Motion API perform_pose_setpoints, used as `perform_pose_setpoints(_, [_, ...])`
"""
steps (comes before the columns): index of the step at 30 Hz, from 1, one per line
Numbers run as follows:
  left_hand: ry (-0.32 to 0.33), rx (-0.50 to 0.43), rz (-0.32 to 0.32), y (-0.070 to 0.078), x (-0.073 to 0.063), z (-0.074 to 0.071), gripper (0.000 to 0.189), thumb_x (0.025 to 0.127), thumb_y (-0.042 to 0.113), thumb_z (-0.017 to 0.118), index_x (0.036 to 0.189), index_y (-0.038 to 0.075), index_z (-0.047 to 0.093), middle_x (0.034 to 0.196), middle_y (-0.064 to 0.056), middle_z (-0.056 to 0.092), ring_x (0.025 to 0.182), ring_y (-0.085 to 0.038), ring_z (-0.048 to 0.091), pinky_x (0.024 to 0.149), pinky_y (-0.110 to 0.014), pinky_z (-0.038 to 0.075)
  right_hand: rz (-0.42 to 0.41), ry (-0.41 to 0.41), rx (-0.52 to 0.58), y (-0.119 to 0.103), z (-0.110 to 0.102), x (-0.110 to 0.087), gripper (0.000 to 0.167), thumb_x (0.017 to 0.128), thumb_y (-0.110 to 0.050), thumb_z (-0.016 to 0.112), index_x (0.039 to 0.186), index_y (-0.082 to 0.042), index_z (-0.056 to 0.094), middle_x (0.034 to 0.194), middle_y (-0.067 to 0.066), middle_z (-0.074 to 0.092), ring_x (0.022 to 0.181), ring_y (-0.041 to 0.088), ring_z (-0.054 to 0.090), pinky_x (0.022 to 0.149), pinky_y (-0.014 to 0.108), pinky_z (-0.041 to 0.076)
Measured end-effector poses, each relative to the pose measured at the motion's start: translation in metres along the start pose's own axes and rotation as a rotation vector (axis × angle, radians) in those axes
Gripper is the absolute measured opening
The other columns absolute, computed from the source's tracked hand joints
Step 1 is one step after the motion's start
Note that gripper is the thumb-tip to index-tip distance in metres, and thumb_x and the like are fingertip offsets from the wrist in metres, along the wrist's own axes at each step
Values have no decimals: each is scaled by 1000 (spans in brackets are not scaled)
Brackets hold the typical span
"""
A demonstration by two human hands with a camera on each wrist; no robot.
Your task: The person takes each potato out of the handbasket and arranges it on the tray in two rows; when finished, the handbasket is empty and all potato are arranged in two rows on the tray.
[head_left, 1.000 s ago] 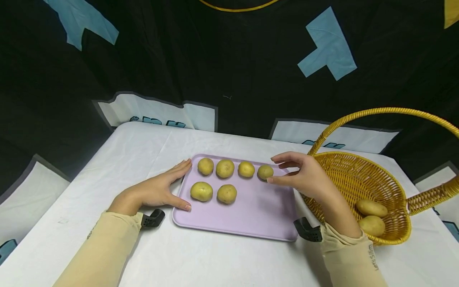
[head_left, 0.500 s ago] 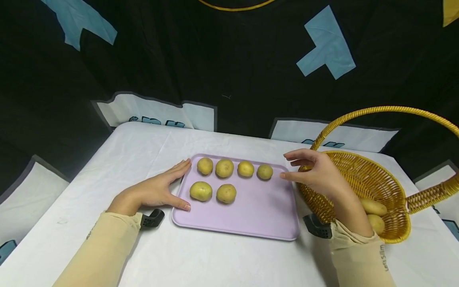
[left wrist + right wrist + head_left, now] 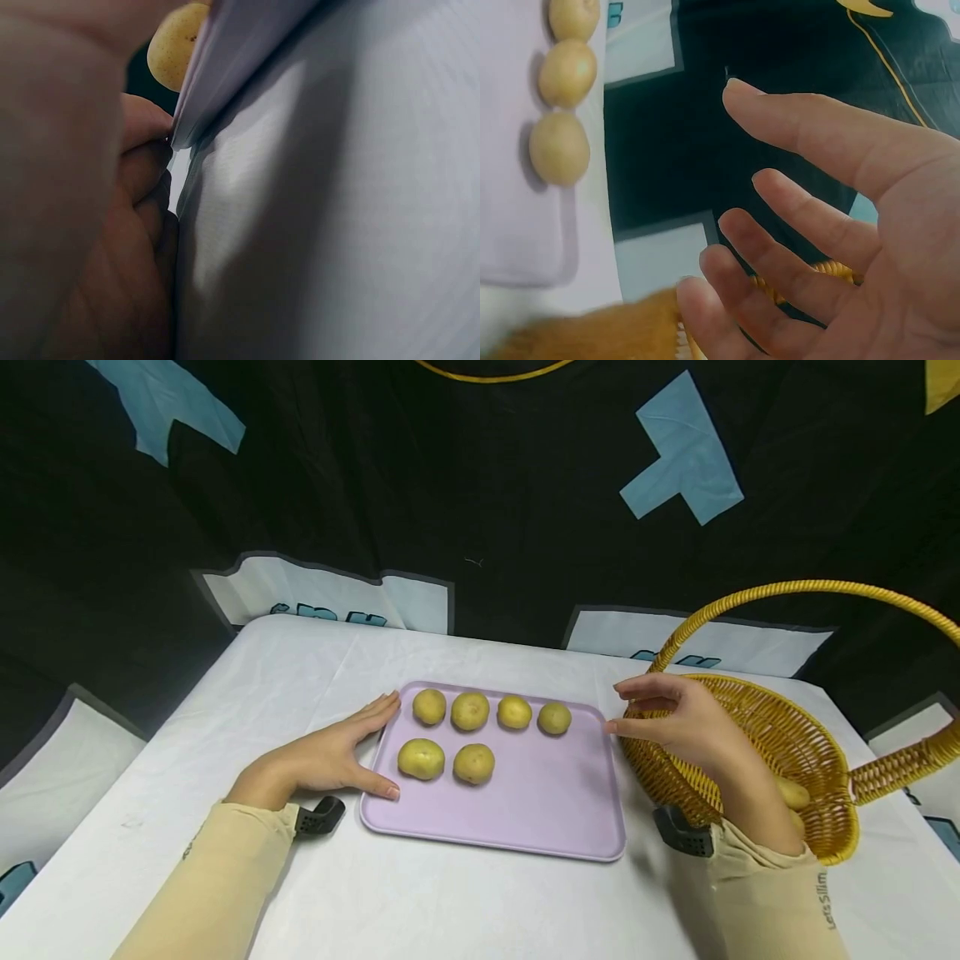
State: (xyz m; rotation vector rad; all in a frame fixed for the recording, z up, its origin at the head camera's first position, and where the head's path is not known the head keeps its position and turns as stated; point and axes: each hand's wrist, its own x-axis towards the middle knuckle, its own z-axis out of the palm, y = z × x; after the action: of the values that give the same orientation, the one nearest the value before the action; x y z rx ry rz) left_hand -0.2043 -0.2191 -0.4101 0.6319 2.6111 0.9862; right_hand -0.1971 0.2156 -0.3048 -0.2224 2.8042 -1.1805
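Observation:
A lilac tray (image 3: pixel 547 810) lies on the white-covered table. Several potatoes stand along its far side, ending with a greenish one (image 3: pixel 554 718) at the right. Nearer, on the left half, sit two more, a larger oval potato (image 3: pixel 422 759) and a rounder one (image 3: pixel 474 764). My left hand (image 3: pixel 333 756) rests at the tray's left edge, fingers extended and thumb over the rim. Over the basket's near-left side is my right hand (image 3: pixel 686 722), thumb tip by the tray's right rim. The right wrist view shows its fingers (image 3: pixel 780 232) spread and loosely bent, holding nothing.
A yellow wicker basket (image 3: pixel 832 756) with a tall arched handle (image 3: pixel 810 587) stands right of the tray. Inside it, potatoes (image 3: pixel 792 793) are partly hidden behind my right wrist. A black cloth (image 3: pixel 480 485) with light-blue patches hangs behind the table.
My right hand has moved right, from beside the greenish potato to over the basket's side, covering more of the potatoes there. The left hand and the potatoes on the tray have stayed put.

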Motion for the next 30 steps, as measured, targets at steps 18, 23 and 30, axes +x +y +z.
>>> perform_pose_setpoints(18, [-1, -5, 0, 0, 0, 0, 130, 67, 58, 89, 162, 7, 16, 169, -3, 4, 153, -25, 1, 121, -53, 9, 137, -32, -103, 31, -33, -25, 75, 82, -50, 82, 136, -5, 59, 136, 21, 56, 121, 38, 53, 94, 53, 50])
perform_pose_setpoints(23, [0, 4, -1, 0, 0, 0, 130, 67, 59, 88, 162, 7, 15, 169, -3, 4, 153, -26, 1, 121, -53, 9, 167, -46, -145, 42, -44, -32, 78, 82, -52, 80, 139, -4, 56, 138, 25, 54, 120, 41, 54, 89, 51, 53])
perform_pose_setpoints(30, [2, 6, 12, 0, 1, 0, 130, 67, 59, 88, 161, 6, 16, 169, -5, 5, 153, -26, 1, 121, -54, 9, 208, -59, -225, 62, -54, -44, 83, 81, -54, 80, 140, -1, 55, 137, 29, 53, 116, 43, 56, 88, 54, 54])
